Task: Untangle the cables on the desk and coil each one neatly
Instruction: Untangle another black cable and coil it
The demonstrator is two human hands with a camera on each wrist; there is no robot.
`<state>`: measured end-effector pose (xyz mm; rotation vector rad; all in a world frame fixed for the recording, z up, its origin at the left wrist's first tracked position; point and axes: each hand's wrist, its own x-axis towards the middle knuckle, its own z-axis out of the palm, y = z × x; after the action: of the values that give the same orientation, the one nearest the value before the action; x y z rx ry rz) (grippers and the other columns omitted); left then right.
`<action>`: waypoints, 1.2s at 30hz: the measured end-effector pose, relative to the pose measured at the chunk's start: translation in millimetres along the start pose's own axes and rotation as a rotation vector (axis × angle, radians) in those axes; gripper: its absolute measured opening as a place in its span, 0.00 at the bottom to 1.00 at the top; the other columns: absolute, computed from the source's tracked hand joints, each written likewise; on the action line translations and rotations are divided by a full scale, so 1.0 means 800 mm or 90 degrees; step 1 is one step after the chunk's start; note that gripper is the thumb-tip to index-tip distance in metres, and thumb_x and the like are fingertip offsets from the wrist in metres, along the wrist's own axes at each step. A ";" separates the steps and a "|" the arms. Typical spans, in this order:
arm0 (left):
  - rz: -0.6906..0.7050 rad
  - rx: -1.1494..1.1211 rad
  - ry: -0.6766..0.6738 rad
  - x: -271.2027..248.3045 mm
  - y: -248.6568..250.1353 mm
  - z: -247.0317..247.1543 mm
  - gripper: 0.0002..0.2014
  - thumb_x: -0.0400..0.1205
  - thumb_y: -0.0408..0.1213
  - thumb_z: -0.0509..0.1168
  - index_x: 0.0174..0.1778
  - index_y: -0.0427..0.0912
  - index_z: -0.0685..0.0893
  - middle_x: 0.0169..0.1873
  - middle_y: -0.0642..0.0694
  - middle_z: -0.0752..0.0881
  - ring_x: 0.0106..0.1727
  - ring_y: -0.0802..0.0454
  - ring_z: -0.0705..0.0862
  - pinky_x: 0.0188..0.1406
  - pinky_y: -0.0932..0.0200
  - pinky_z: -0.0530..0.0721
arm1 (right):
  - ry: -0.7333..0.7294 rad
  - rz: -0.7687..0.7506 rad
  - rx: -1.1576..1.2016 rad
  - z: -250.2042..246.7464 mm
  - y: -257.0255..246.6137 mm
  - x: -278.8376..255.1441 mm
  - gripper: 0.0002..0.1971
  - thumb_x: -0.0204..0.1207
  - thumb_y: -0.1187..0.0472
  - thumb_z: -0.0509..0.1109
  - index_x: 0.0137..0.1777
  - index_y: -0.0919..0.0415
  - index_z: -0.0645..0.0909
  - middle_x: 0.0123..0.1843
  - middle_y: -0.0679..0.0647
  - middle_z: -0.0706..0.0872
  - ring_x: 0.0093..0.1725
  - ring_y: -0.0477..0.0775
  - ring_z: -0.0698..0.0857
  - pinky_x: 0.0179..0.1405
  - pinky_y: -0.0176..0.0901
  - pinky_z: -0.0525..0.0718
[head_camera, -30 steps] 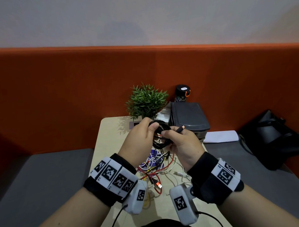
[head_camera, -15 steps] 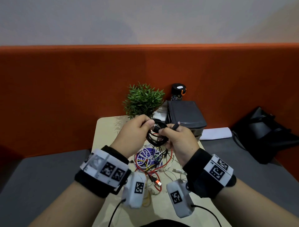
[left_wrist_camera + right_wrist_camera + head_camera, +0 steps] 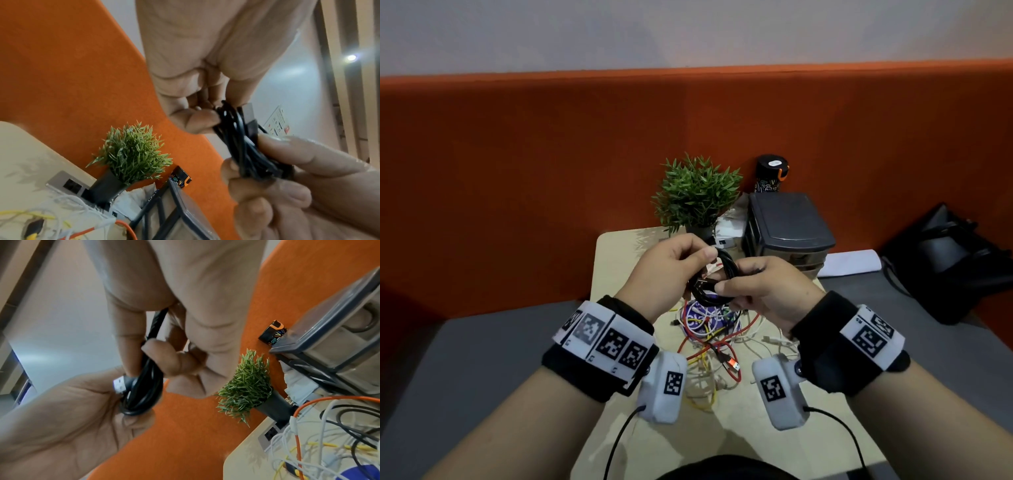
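Observation:
A black cable (image 3: 710, 286) wound into a small coil hangs in the air between both hands, above the desk (image 3: 619, 260). My left hand (image 3: 698, 263) pinches the coil's upper left side with thumb and fingers. My right hand (image 3: 729, 279) pinches its right side between thumb and forefinger. In the left wrist view the coil (image 3: 242, 142) shows a silver USB plug (image 3: 248, 112) lying against the loops beside my left hand (image 3: 218, 112). The right wrist view shows the same plug (image 3: 119, 384) on the coil (image 3: 144, 391). A tangle of red, white and yellow cables (image 3: 709, 339) lies on the desk below.
Behind the hands stand a small green plant (image 3: 698, 195), a grey drawer unit (image 3: 787, 222) and a black patterned can (image 3: 772, 174). A white sheet (image 3: 852, 262) and a black bag (image 3: 955, 260) lie to the right. An orange partition closes the back.
The cable end that stuck up from my right hand is now out of sight against the coil. Both hands have stayed together on the coil.

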<state>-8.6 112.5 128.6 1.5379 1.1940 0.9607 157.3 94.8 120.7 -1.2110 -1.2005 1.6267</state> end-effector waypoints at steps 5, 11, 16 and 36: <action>-0.028 0.016 -0.015 -0.003 -0.005 0.007 0.04 0.82 0.45 0.64 0.46 0.53 0.84 0.31 0.53 0.83 0.30 0.49 0.86 0.27 0.48 0.88 | 0.071 -0.034 -0.013 0.001 0.013 0.004 0.08 0.67 0.74 0.76 0.41 0.64 0.82 0.34 0.59 0.82 0.34 0.58 0.79 0.39 0.51 0.81; -0.098 -0.018 -0.042 0.002 -0.005 0.025 0.12 0.85 0.38 0.60 0.63 0.54 0.81 0.46 0.39 0.85 0.31 0.40 0.86 0.35 0.39 0.89 | 0.074 -0.020 0.017 -0.014 0.020 0.002 0.09 0.74 0.60 0.73 0.47 0.66 0.81 0.40 0.58 0.86 0.38 0.54 0.86 0.40 0.47 0.85; -0.078 0.027 -0.074 0.008 0.000 0.053 0.22 0.83 0.33 0.60 0.69 0.62 0.77 0.42 0.51 0.86 0.29 0.45 0.85 0.38 0.49 0.89 | 0.156 -0.083 -0.086 -0.050 0.016 0.006 0.09 0.74 0.60 0.74 0.44 0.68 0.85 0.35 0.58 0.84 0.31 0.47 0.79 0.34 0.38 0.78; -0.185 0.113 -0.183 0.009 -0.095 0.119 0.18 0.80 0.37 0.69 0.63 0.60 0.81 0.50 0.55 0.86 0.48 0.58 0.85 0.52 0.61 0.82 | 0.135 0.133 -0.139 -0.160 0.101 0.005 0.06 0.71 0.65 0.77 0.38 0.59 0.83 0.27 0.57 0.81 0.21 0.48 0.79 0.23 0.36 0.75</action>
<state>64.6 106.6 31.2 1.5249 1.2745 0.4364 276.7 107.4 28.0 -1.6506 -1.1688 1.4960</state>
